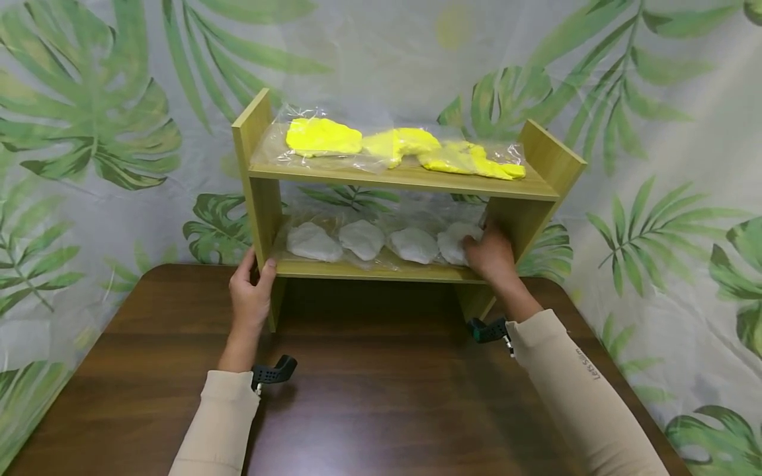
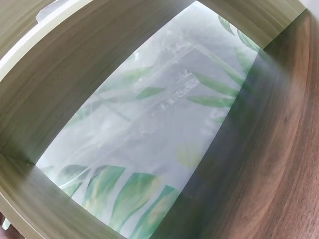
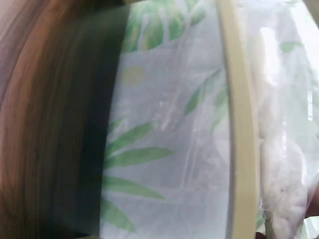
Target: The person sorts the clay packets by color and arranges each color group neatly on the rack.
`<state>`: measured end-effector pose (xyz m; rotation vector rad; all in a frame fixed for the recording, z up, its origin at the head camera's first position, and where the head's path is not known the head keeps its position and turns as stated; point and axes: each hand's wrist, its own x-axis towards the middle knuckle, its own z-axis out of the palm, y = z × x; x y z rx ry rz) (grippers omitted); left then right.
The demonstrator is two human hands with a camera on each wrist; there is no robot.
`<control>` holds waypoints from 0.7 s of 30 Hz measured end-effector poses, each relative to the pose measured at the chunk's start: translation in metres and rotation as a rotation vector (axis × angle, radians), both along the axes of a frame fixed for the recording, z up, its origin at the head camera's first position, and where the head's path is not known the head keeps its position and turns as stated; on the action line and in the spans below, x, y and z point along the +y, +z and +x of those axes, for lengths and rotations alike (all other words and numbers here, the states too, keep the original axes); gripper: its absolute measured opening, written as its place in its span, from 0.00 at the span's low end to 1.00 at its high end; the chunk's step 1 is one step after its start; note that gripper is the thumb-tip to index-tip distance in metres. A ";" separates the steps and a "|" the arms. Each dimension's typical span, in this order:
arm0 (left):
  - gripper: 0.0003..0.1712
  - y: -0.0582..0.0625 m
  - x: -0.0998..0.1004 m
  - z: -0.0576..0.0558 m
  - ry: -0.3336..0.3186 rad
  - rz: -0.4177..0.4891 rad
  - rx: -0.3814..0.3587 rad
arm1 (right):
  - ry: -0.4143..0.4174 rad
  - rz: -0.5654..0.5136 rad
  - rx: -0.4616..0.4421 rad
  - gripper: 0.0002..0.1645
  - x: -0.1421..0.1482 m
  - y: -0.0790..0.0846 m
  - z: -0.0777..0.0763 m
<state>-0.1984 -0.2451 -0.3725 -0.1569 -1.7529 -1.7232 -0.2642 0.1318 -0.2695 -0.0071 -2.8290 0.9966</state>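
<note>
A two-tier wooden shelf rack (image 1: pixel 405 270) stands on the table. My left hand (image 1: pixel 250 291) grips its left side panel at the lower board, thumb in front and fingers round the outside. On the lower board lie several soft white lumps (image 1: pixel 361 239) in clear plastic bags. At the right end, my right hand (image 1: pixel 493 254) pinches the edge of the last bagged white lump (image 1: pixel 455 243), partly covering it. In the right wrist view, a finger (image 3: pixel 313 205) shows beside the bagged white lump (image 3: pixel 284 191). The left wrist view shows the space under the lower board, without the hand.
Three bright yellow lumps (image 1: pixel 324 137) in clear bags lie along the upper board, between raised side panels. The dark brown table (image 1: pixel 369 396) extends in front of the rack. Behind hangs a leaf-patterned cloth (image 1: pixel 381 59). Each wrist carries a black bracket (image 1: pixel 274 371).
</note>
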 end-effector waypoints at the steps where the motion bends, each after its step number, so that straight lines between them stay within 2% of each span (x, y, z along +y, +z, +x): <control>1: 0.24 0.000 0.000 0.000 0.003 -0.001 -0.005 | 0.004 0.012 0.005 0.35 -0.001 -0.001 0.000; 6: 0.25 -0.001 0.000 0.002 -0.003 0.018 -0.034 | 0.024 0.050 0.000 0.37 -0.007 -0.006 -0.001; 15: 0.26 0.004 0.003 0.000 -0.018 0.020 -0.046 | -0.001 0.071 0.001 0.39 -0.007 -0.012 -0.004; 21: 0.27 0.005 0.000 0.001 -0.003 0.029 -0.048 | 0.034 0.087 -0.022 0.40 -0.009 -0.014 -0.006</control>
